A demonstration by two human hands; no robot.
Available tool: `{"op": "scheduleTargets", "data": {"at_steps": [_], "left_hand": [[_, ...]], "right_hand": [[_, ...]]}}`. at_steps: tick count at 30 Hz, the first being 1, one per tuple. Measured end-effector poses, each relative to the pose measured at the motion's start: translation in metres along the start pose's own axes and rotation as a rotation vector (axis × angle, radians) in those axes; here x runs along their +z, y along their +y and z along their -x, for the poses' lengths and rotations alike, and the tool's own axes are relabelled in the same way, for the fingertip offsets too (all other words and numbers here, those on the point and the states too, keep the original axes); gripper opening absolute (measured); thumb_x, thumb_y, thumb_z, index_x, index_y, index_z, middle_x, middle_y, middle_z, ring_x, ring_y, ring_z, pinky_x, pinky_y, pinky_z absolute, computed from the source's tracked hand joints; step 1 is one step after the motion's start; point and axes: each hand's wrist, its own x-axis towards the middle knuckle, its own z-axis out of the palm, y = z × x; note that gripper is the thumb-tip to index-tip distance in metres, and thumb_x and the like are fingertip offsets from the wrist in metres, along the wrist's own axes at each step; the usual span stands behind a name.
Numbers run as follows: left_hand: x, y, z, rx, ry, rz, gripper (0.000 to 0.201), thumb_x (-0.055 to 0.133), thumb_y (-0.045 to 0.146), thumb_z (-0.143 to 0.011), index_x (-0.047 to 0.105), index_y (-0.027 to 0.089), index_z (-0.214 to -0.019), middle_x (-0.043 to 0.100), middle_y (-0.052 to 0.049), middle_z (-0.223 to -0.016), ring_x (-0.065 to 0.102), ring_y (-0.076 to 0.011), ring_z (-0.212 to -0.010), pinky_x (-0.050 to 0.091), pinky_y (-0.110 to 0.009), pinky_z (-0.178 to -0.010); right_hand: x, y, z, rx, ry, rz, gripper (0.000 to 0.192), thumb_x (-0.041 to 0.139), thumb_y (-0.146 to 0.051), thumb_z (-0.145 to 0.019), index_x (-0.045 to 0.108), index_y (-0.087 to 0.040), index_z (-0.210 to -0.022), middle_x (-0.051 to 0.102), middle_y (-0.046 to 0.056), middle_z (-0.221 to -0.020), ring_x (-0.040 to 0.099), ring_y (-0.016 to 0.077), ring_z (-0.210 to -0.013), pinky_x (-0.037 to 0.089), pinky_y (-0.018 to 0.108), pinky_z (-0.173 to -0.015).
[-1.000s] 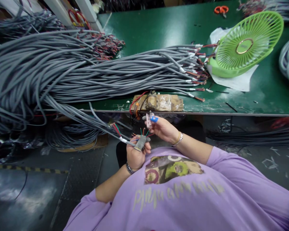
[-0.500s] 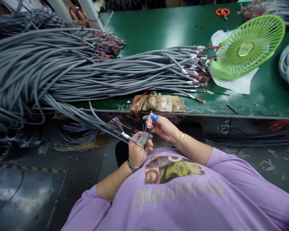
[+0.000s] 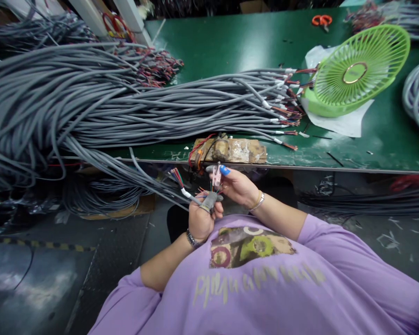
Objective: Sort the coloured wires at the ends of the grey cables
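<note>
My left hand [image 3: 199, 222] is closed around the end of a grey cable [image 3: 194, 200], its thumb in a grey finger cover. Thin coloured wires [image 3: 209, 190] fan out beyond the thumb. Just right of them, my right hand [image 3: 241, 187], with blue tape on its thumb, pinches a small pinkish-white connector [image 3: 216, 177] close to the wire tips. Whether a wire sits in it is too small to tell. Another cable end with a white sleeve [image 3: 185, 192] and red, green and dark wires sticks out beside my left hand.
Many grey cables [image 3: 153, 111] lie across the green table [image 3: 230, 42], stripped ends to the right. At the table's front edge is a worn wooden block [image 3: 240, 151]. A green fan [image 3: 356, 72] stands on the right, with orange scissors [image 3: 321, 21] behind it.
My left hand and the cable have shifted slightly right, nearer the right hand. The white-sleeved cable end beside it has moved right too. Both hands keep their grip.
</note>
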Motion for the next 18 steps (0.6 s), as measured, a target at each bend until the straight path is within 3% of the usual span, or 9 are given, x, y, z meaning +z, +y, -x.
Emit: {"op": "scheduleTargets", "data": {"at_steps": [10,18], "left_hand": [[-0.0009,0.0001,-0.0012,-0.005,-0.002,0.01,0.034,0.069,0.047,-0.072,0.062,0.014,-0.068,0.057,0.001,-0.046,0.048,-0.0072,-0.032,0.032,-0.017,-0.032],[-0.0024,-0.0001,0.0019,0.048,0.006,0.031,0.034,0.071,0.047,-0.072,0.065,0.014,-0.069,0.059,0.001,-0.047,0.049,-0.0073,-0.033,0.033,-0.016,-0.032]], "right_hand": [[-0.0069,0.0066,-0.0039,-0.035,-0.035,-0.036,0.016,0.063,-0.031,-0.086,0.07,-0.017,-0.084,0.067,0.003,-0.078,0.057,0.0118,-0.066,0.047,0.024,-0.063],[-0.0077,0.0055,-0.0007,0.04,-0.059,-0.085,0.023,0.059,-0.038,-0.089,0.068,-0.017,-0.086,0.067,0.002,-0.078,0.057,0.0117,-0.066,0.045,0.023,-0.061]]}}
